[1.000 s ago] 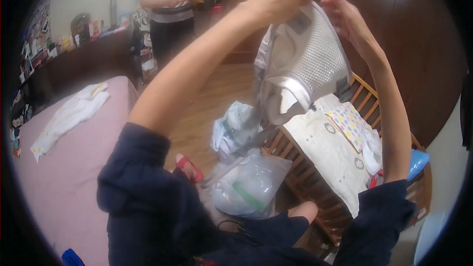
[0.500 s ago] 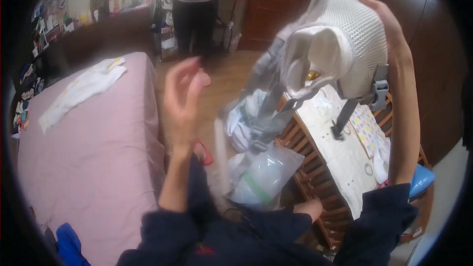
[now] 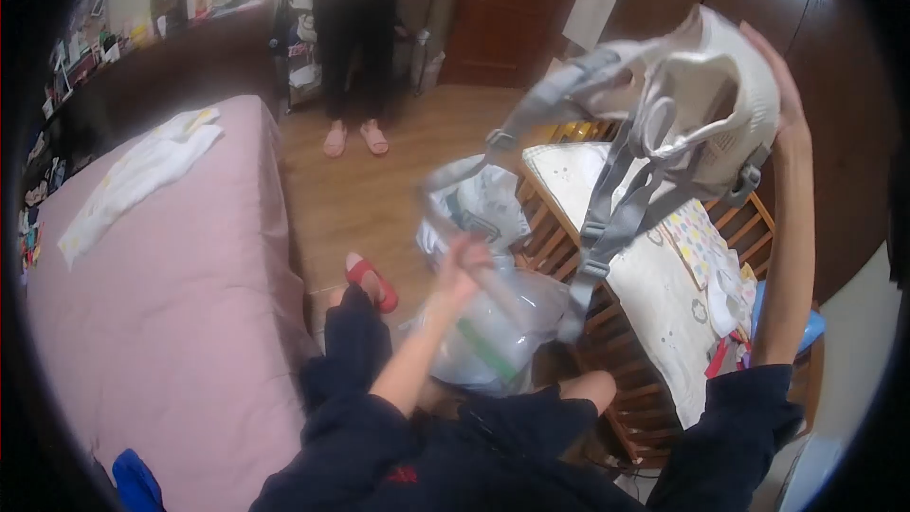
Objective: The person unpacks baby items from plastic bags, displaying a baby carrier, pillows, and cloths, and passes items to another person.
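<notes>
Presently, the left hand (image 3: 463, 267), which was raised and empty half a second ago, is low in front of the body at a grey strap (image 3: 460, 173) of the baby carrier (image 3: 761, 85). Its fingers are curled and appear closed around the strap, though motion blur hides the fingertips. The right hand (image 3: 789, 109) supports the white mesh body from behind; its hold is partly hidden, but the thumb side lies along the carrier's edge. The carrier is suspended in the air over the wooden crib (image 3: 614, 353), its hollow side now turned further into view and its buckled straps hanging down. In the inspector's judgement, the handling has passed from the body alone to body and strap together.

Containers noted: a clear plastic bag (image 3: 493, 322) stands on the floor in front of the wearer, with a green strip and pale contents that cannot be identified. Just beyond it is a pale bundle (image 3: 493, 209), bag or cloth, not determinable. The crib bears a cream sheet (image 3: 654, 299), a dotted cloth (image 3: 697, 246) and a blue item (image 3: 812, 330)
</notes>
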A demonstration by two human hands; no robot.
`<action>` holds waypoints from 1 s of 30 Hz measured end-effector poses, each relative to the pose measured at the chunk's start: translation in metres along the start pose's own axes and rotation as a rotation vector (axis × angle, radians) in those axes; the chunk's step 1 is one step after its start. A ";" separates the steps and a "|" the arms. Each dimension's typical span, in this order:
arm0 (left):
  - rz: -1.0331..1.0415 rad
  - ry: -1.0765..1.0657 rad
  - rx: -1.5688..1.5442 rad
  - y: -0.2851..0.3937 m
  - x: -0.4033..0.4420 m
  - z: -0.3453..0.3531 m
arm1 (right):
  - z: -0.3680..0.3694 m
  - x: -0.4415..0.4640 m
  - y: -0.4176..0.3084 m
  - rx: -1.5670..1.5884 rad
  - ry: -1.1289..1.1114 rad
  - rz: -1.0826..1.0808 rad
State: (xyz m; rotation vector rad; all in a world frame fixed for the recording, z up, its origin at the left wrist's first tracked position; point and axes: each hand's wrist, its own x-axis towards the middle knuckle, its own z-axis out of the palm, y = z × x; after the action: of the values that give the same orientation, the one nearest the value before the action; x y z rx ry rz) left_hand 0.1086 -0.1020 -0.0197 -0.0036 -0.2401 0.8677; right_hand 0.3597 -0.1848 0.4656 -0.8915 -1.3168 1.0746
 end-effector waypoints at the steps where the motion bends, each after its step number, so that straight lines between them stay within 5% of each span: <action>1: 0.164 0.172 0.177 0.025 -0.017 0.046 | -0.015 -0.008 0.015 -0.028 0.097 0.015; 2: 0.081 -0.307 0.241 0.069 -0.012 0.042 | -0.032 -0.012 0.034 -0.054 0.194 0.026; 3: 0.105 -0.210 0.103 0.083 -0.026 0.094 | -0.054 -0.014 0.060 -0.048 0.239 0.071; 4: 0.361 -0.098 0.421 0.091 -0.024 0.137 | -0.074 -0.011 0.089 -0.039 0.282 0.121; 5: 0.337 -0.016 0.317 0.085 -0.020 0.188 | -0.092 0.001 0.120 -0.242 0.315 0.193; 7: 0.239 -0.218 0.197 0.058 0.007 0.252 | -0.092 0.006 0.147 -0.600 0.276 0.306; 9: 0.223 -0.469 0.457 0.017 0.050 0.297 | -0.043 0.012 0.134 -0.947 0.137 0.335; 11: 0.237 -0.153 0.844 -0.032 0.082 0.327 | 0.009 0.007 0.108 -0.512 -0.133 0.170; 14: -0.073 0.066 1.275 -0.073 0.092 0.344 | 0.050 0.017 0.119 -0.945 -0.233 0.134; 16: -0.209 -0.144 1.293 -0.040 0.120 0.309 | 0.043 0.034 0.136 -0.918 -0.214 0.249; 18: 0.145 -0.118 1.960 -0.013 0.073 0.318 | 0.056 0.054 0.130 -1.150 -0.015 0.258; 20: 0.586 -0.001 1.492 0.014 0.034 0.274 | 0.059 0.088 0.130 -1.437 0.134 -0.156; 21: 0.801 0.059 1.362 0.019 0.003 0.257 | 0.075 0.089 0.126 -1.431 0.136 -0.167; 23: 1.239 0.370 1.350 0.019 -0.063 0.211 | 0.126 0.082 0.099 -1.856 0.236 -0.668; 28: 1.241 0.898 1.647 0.080 -0.233 0.027 | 0.201 0.026 0.026 -1.822 0.406 -0.870; 30: 1.435 1.016 1.641 0.112 -0.297 -0.039 | 0.201 0.011 -0.001 -1.811 0.448 -0.963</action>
State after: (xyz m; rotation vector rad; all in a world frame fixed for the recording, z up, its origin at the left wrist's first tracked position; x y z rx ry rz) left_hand -0.1526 -0.2505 -0.1303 0.9917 1.6809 2.0988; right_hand 0.1596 -0.1903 0.4860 -1.2819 -1.7844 -1.3105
